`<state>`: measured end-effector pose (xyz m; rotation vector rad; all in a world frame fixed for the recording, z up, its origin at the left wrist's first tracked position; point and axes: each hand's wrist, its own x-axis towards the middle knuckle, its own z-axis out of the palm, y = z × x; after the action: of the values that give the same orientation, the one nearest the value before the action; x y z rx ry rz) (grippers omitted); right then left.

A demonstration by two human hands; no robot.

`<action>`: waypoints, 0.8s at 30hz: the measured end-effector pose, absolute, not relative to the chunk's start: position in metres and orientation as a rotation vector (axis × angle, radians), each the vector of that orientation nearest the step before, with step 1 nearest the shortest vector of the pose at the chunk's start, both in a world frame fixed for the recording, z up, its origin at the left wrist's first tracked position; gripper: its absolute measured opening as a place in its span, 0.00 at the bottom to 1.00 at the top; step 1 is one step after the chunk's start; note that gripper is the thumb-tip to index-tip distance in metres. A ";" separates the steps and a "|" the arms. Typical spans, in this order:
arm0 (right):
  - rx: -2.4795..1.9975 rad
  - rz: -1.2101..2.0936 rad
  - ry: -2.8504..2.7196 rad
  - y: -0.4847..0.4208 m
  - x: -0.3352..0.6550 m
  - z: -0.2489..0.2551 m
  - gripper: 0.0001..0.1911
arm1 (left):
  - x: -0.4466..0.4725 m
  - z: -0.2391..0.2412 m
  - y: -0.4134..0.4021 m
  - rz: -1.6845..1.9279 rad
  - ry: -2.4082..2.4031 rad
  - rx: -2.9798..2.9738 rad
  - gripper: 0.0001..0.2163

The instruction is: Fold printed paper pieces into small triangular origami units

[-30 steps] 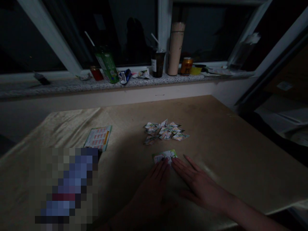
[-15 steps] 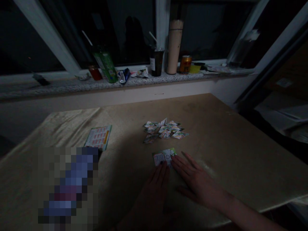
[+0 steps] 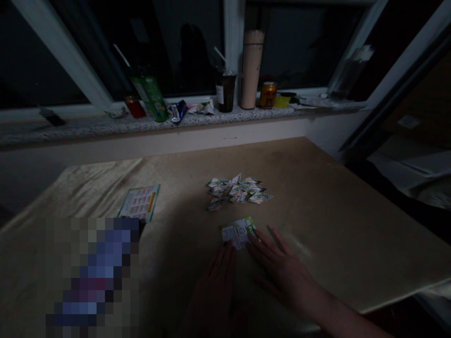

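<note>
Dimly lit, the cloth-covered desk (image 3: 338,211) bears a small printed paper (image 3: 238,232) near of the folded paper pieces (image 3: 239,191), probably light, easily creased and best held by its side edges, where the flat, unclenched left hand (image 3: 214,284) and right hand (image 3: 280,267) rest fingertips.

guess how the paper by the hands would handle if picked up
The paper looks thin, so it is probably light and may bend easily. It lies nearly flat on the table, so its edge could be hard to catch.
</note>
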<state>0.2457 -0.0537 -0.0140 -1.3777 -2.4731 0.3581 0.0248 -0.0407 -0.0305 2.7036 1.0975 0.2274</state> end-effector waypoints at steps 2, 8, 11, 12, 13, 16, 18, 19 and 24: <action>-1.366 0.378 -2.468 -0.054 0.244 -0.015 0.29 | 0.023 -0.033 -0.042 0.253 1.107 2.722 0.42; -1.374 0.382 -2.494 -0.055 0.229 -0.016 0.34 | 0.024 -0.031 -0.042 0.325 1.074 2.806 0.41; -1.355 0.416 -2.556 -0.055 0.223 -0.016 0.34 | 0.024 -0.031 -0.042 0.332 1.079 2.869 0.37; -1.361 0.422 -2.562 -0.055 0.222 -0.016 0.33 | 0.023 -0.032 -0.043 0.323 1.094 2.884 0.36; -1.371 0.425 -2.559 -0.055 0.222 -0.016 0.33 | 0.023 -0.033 -0.043 0.336 1.094 2.908 0.35; -1.402 0.427 -2.543 -0.054 0.222 -0.016 0.31 | 0.020 -0.038 -0.045 0.381 1.190 2.954 0.35; -1.416 0.404 -2.538 -0.055 0.221 -0.016 0.29 | 0.018 -0.039 -0.046 0.389 1.191 2.981 0.35; -1.418 0.386 -2.540 -0.055 0.221 -0.016 0.29 | 0.018 -0.039 -0.046 0.397 1.191 2.987 0.35; -1.393 0.238 -2.531 -0.055 0.216 -0.016 0.29 | 0.021 -0.039 -0.048 0.386 1.232 2.966 0.36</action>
<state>0.2163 -0.0553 -0.0157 -1.3928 -2.5310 0.2380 0.0212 -0.0480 -0.0386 2.9656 1.2324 0.3864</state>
